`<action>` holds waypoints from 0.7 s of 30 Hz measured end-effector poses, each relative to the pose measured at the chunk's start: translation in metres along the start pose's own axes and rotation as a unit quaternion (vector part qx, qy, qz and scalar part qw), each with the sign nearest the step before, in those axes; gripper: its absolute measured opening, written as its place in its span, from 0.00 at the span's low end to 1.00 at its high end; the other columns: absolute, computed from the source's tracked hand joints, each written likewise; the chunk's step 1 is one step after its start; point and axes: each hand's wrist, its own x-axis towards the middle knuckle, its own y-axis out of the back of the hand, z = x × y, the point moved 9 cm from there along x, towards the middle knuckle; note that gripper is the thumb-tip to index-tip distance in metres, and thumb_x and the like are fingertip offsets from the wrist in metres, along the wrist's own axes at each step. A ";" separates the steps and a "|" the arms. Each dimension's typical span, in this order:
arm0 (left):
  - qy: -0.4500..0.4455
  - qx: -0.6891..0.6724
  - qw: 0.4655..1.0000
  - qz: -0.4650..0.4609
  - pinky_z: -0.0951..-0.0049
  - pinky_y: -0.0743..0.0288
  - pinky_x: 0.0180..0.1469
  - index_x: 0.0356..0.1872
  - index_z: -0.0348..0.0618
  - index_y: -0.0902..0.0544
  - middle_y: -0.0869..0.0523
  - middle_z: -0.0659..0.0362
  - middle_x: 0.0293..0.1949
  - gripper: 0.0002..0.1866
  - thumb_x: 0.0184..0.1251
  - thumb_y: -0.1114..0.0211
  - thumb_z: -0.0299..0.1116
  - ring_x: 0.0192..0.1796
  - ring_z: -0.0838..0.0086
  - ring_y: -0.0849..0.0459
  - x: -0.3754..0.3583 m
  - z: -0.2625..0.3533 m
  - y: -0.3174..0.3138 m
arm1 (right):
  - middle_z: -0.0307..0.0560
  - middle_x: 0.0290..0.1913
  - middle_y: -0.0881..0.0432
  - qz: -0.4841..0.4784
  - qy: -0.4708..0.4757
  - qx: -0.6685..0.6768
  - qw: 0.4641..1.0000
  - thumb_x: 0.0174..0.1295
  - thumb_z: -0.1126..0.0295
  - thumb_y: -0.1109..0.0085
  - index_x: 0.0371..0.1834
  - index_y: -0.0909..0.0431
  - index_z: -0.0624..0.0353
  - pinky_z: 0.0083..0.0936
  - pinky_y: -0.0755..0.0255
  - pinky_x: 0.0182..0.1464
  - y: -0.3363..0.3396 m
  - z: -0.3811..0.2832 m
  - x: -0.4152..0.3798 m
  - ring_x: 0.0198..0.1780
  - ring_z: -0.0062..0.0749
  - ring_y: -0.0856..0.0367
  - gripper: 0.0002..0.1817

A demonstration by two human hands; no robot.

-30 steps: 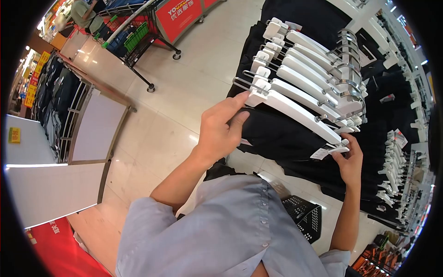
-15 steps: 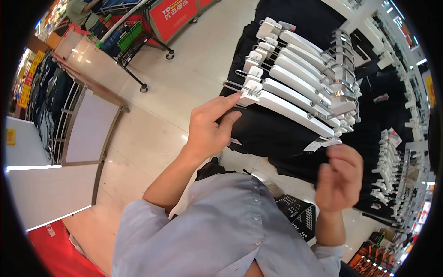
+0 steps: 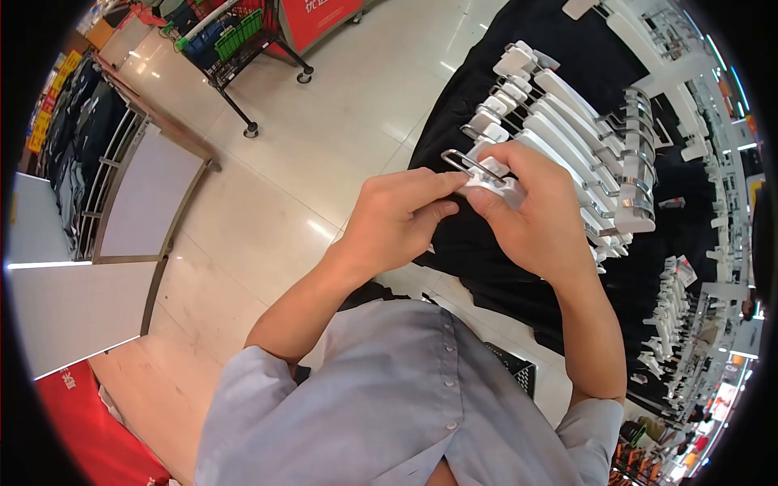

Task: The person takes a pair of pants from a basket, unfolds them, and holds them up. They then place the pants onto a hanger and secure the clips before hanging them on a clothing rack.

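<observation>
Several white clip hangers (image 3: 541, 130) hang side by side on a rail, with black garments (image 3: 460, 243) clipped below them. On the nearest hanger, my right hand (image 3: 531, 215) pinches the white end clip (image 3: 496, 186) between thumb and fingers, beside its metal wire loop. My left hand (image 3: 397, 219) is closed at the garment's upper edge, its index fingertip against that clip and its thumb lower down on the black cloth. My right hand covers much of this hanger's bar.
A shopping cart (image 3: 235, 44) with green parts stands on the tiled floor at the upper left. Display stands with white panels (image 3: 150, 194) are at the left. More white hangers (image 3: 668, 312) hang at the right. A black basket (image 3: 519, 368) is partly visible below.
My right hand has moved up and left from the hanger's far end to the near clip and closed on it. My left hand stays beside that clip. The view has shifted.
</observation>
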 end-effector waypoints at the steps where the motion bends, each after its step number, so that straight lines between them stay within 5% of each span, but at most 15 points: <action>1: 0.010 0.002 1.000 0.000 0.71 0.26 0.30 0.43 0.36 0.16 0.16 0.51 0.30 0.16 0.50 0.30 0.18 0.27 0.62 0.19 0.001 -0.002 0.001 | 0.55 0.35 0.18 0.003 -0.003 0.005 1.000 0.53 0.69 0.32 0.43 0.22 0.65 0.38 0.26 0.38 0.000 0.000 0.001 0.37 0.54 0.19 0.16; 9: 0.078 -0.003 0.996 -0.048 0.71 0.28 0.27 0.34 0.38 0.17 0.17 0.54 0.25 0.09 0.50 0.28 0.21 0.23 0.66 0.21 0.004 -0.023 0.004 | 0.54 0.32 0.18 0.023 0.031 0.021 0.999 0.52 0.71 0.31 0.38 0.21 0.65 0.34 0.27 0.35 0.002 -0.003 0.000 0.32 0.51 0.20 0.14; 21: 0.178 -0.089 0.979 -0.044 0.79 0.28 0.26 0.33 0.36 0.16 0.16 0.59 0.23 0.07 0.53 0.28 0.19 0.23 0.81 0.21 0.002 -0.024 0.010 | 0.51 0.29 0.19 0.011 0.019 0.038 0.999 0.51 0.70 0.29 0.35 0.21 0.64 0.32 0.29 0.32 0.003 -0.006 0.002 0.29 0.46 0.21 0.12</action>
